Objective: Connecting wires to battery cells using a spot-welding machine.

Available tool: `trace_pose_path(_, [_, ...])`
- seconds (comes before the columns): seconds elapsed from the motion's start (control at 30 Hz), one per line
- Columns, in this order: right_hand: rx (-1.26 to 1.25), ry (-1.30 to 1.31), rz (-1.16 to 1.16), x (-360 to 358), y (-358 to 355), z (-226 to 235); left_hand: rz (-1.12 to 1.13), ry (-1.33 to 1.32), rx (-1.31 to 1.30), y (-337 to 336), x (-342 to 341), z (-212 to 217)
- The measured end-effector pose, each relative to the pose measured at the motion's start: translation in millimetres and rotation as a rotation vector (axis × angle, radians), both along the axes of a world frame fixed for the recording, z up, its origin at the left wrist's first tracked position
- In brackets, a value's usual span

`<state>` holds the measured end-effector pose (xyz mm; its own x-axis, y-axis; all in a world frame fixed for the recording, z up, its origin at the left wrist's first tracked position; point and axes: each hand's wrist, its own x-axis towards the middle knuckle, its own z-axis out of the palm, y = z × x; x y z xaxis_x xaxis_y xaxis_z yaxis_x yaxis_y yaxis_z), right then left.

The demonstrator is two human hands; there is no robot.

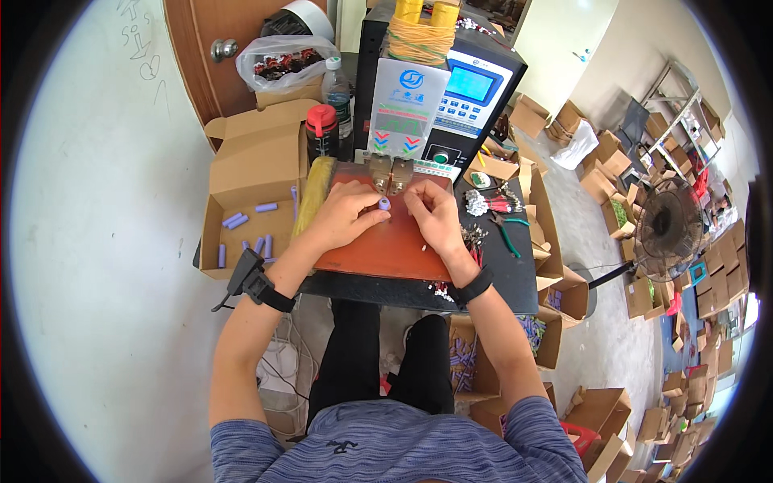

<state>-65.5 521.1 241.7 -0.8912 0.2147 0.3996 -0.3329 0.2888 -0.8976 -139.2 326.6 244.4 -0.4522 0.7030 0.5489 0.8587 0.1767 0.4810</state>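
Observation:
A small purple cylindrical battery cell (pixel 385 205) is pinched between the thumb and fingers of my left hand (pixel 348 211), its end turned up. Just right of it, my right hand (pixel 433 211) is closed with thumb and forefinger together; what they hold, if anything, is too small to make out. Both hands are over an orange-brown mat (pixel 374 259), close in front of the metal electrode blocks (pixel 392 179) of a spot welder (pixel 415 101). A tiny white piece (pixel 424 248) lies on the mat below my right hand.
At left, an open cardboard box (pixel 229 173) holds several purple cells. A yellow padded strip (pixel 315 197) and red-lidded bottle (pixel 321 133) stand beside the mat. At right lie bundles of white-tipped leads (pixel 489 203) and green-handled pliers (pixel 509 233). A fan (pixel 668 228) stands farther right.

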Motion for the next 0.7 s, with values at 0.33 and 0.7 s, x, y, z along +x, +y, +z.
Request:
trace_pose_path(0.33, [-0.137,-0.017,0.001,14,-11,8,-0.003,-0.032,-0.013,-1,0,-1])
trace_pose_path(0.7, [-0.064,0.058,-0.015,11,-11,0,-0.017,-0.019,0.013,0,0,0])
